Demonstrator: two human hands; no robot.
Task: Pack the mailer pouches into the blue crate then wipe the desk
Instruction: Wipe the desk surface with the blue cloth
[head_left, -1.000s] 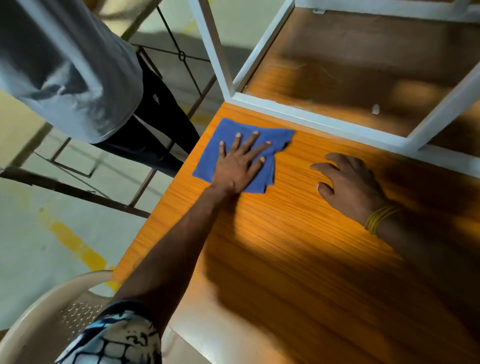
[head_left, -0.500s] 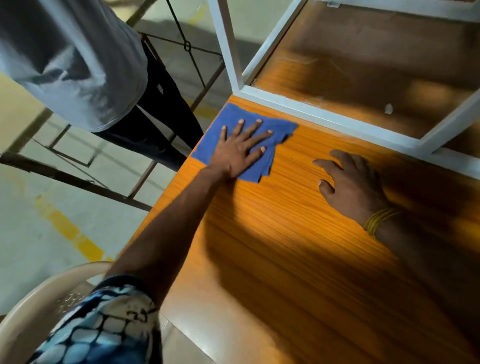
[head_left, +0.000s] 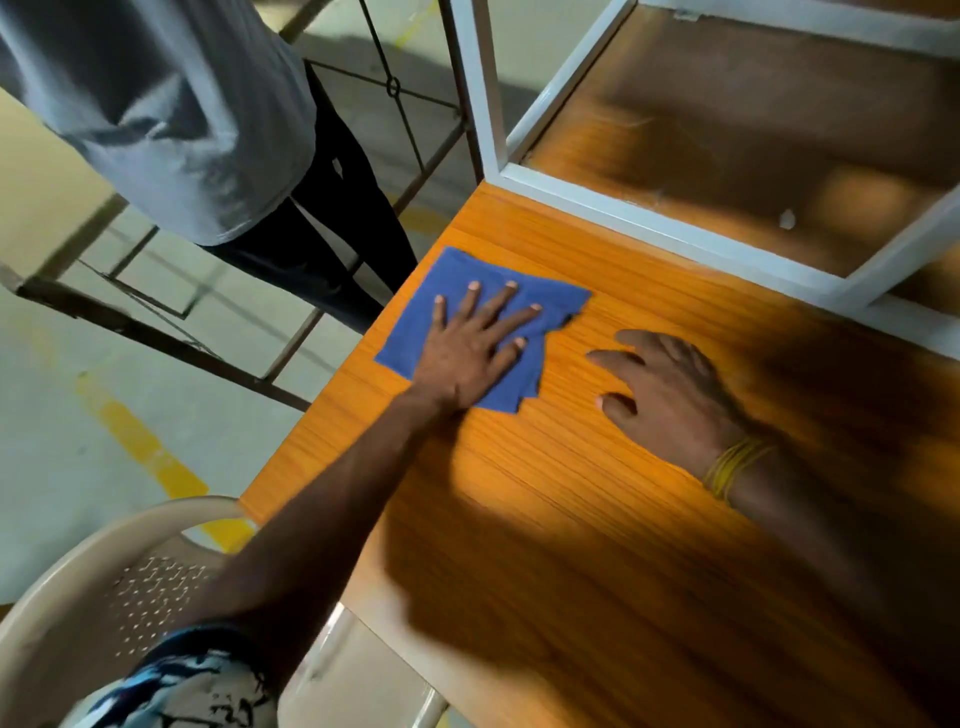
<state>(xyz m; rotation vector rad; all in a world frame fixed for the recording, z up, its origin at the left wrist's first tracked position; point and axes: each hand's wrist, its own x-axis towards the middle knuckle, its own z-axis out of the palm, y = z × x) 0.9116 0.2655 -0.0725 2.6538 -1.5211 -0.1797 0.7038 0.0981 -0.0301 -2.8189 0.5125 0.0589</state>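
Since a second ago the left hand (head_left: 470, 353) has slid the blue cloth (head_left: 415, 312) back from the desk's (head_left: 571, 519) far corner toward frame centre, fingers flat, gripping nothing. Right hand (head_left: 670, 395) rests loosely open. Soft, light cloth; press mid-panel.

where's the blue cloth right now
In the head view, the blue cloth lies flat near the desk's far left corner, pressed under the left hand, with the right hand resting just beside it.
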